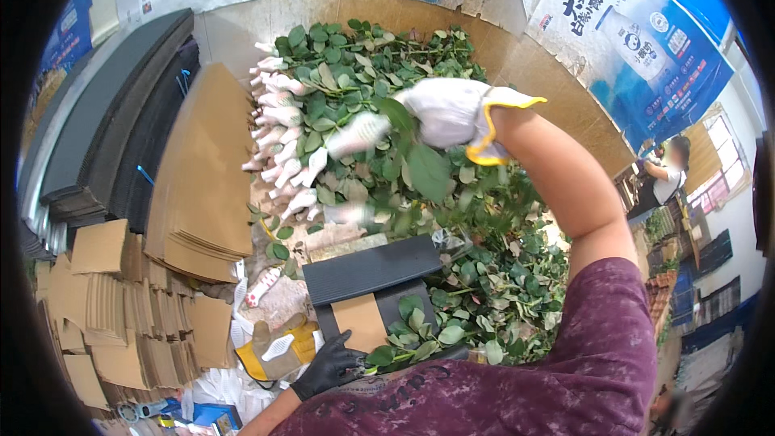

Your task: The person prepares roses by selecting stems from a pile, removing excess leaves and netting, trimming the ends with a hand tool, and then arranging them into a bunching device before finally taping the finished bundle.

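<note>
My right hand (445, 112), in a white glove with yellow trim, is raised over a pile of leafy rose stems (387, 85). Its fingers are closed around a rose, whose blurred bud (361, 133) wears a white mesh sleeve and points left. Low in front of my body, my left hand (333, 363) wears a black glove. Its fingers touch the lower end of a cardboard strip (358, 318) on a black corrugated sheet (372, 269). Beside those fingers lies a leafy green stem (405, 354); whether they grip it is hidden.
Cardboard sheets (203, 175) and black corrugated sheets (115, 121) stand at left, above stacked cardboard pieces (115, 321). A yellow-grey work glove (278, 345) lies near my left hand. More leafy stems (502, 297) heap at right. Another person (663, 172) is in the right background.
</note>
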`<state>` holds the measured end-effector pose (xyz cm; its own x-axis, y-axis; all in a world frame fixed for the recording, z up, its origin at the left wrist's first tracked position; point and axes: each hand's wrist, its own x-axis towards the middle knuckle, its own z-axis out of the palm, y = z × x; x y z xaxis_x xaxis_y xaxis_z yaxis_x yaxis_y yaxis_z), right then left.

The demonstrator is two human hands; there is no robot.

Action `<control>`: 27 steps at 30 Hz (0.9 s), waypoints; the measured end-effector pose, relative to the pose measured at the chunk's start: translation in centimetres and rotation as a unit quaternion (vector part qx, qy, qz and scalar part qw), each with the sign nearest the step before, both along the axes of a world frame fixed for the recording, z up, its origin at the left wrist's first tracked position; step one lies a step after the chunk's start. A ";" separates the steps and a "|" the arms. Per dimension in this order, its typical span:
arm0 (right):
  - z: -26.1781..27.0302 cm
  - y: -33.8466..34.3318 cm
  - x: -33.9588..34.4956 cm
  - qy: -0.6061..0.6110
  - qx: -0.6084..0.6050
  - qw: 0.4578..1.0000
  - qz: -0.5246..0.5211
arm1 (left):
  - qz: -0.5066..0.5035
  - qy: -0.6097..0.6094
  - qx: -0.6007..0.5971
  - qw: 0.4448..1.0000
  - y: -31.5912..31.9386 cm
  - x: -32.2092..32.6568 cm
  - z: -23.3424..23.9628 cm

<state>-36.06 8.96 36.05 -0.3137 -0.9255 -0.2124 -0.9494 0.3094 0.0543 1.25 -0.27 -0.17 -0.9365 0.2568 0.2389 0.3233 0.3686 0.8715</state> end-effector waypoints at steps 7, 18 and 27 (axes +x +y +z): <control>-6.5 -8.8 -7.3 0.049 -0.232 0.969 -0.070 | -0.030 -0.003 0.067 0.997 -0.5 0.6 -3.1; 0.5 -6.0 -2.3 -0.103 -0.397 0.902 -0.139 | -0.057 -0.039 0.013 0.998 -1.4 -0.2 -0.2; 18.1 14.2 -9.0 0.183 -0.567 0.778 -0.199 | -0.045 0.000 0.022 0.999 -0.1 -0.7 1.1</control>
